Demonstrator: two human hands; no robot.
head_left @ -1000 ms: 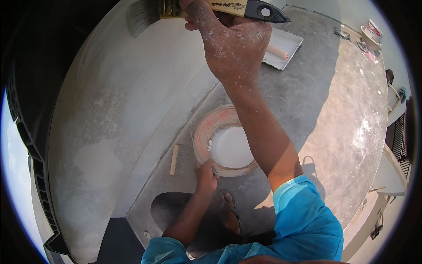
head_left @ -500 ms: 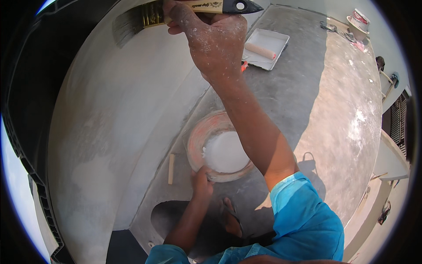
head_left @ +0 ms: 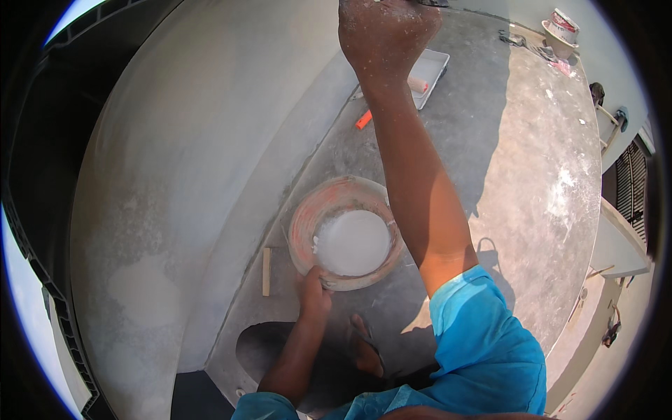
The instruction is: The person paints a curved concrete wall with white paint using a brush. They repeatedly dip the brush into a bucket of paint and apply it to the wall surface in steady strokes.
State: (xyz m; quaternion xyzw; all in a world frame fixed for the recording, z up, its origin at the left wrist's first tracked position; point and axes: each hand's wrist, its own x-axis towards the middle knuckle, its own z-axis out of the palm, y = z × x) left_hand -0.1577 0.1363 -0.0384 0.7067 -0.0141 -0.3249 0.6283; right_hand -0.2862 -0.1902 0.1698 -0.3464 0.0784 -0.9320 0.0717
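Right hand [head_left: 383, 31] is raised at the far edge of the view, arm fully extended upward from the blue sleeve [head_left: 483, 336], skin flecked with white. Its fingers are curled into a closed fist around a handle whose end is cut off by the frame; what it belongs to cannot be told. Left hand [head_left: 313, 294] reaches down, forearm straight, fingers clamped on the near rim of the round bucket [head_left: 329, 203]. The bucket stands on the concrete floor [head_left: 532, 175], just beside the grey wall [head_left: 189, 154] on the left, and holds white paint [head_left: 353, 243]. A paint tray [head_left: 430, 70] with a roller lies farther off, well apart.
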